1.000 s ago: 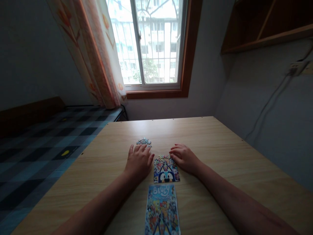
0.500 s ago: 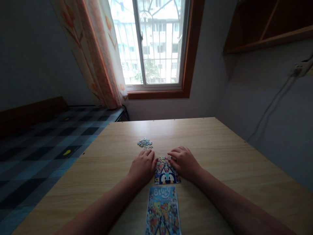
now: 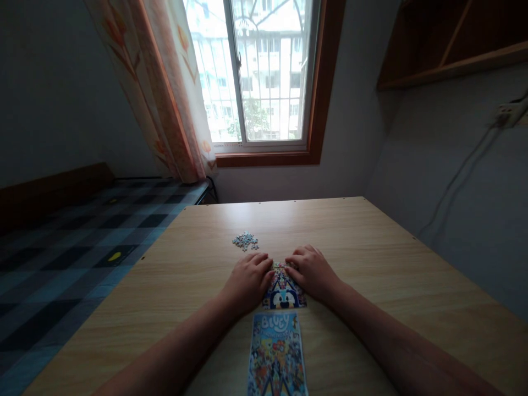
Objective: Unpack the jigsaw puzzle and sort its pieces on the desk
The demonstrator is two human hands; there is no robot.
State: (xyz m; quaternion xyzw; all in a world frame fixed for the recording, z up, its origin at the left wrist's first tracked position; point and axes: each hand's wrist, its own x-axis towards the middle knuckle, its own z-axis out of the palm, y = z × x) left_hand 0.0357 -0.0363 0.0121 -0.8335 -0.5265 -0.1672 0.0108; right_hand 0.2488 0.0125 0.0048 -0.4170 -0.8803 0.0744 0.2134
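Observation:
A partly assembled jigsaw puzzle (image 3: 284, 298) with a blue cartoon dog's face lies on the table between my hands. My left hand (image 3: 249, 279) rests over its upper left side, fingers bent and thumb close to them. Over the upper right side, my right hand (image 3: 312, 270) has its fingers curled and its thumb on the puzzle. Both hands touch the puzzle's top rows, and my fingers partly cover small pieces there. A printed picture sheet (image 3: 277, 352) marked "Bluey" lies nearer me, cut off by the frame's bottom. Beyond my left hand sits a pile of loose puzzle pieces (image 3: 245, 240).
The wooden table (image 3: 371, 286) reaches toward a window (image 3: 268, 82) with an orange-flowered curtain (image 3: 160, 99). A bed with a checked cover (image 3: 61, 253) stands along the left. On the right wall are a shelf (image 3: 454, 66) and a socket with a cable (image 3: 505, 114).
My left hand has shifted right and now covers more of the puzzle's upper left corner. My right hand has hardly moved.

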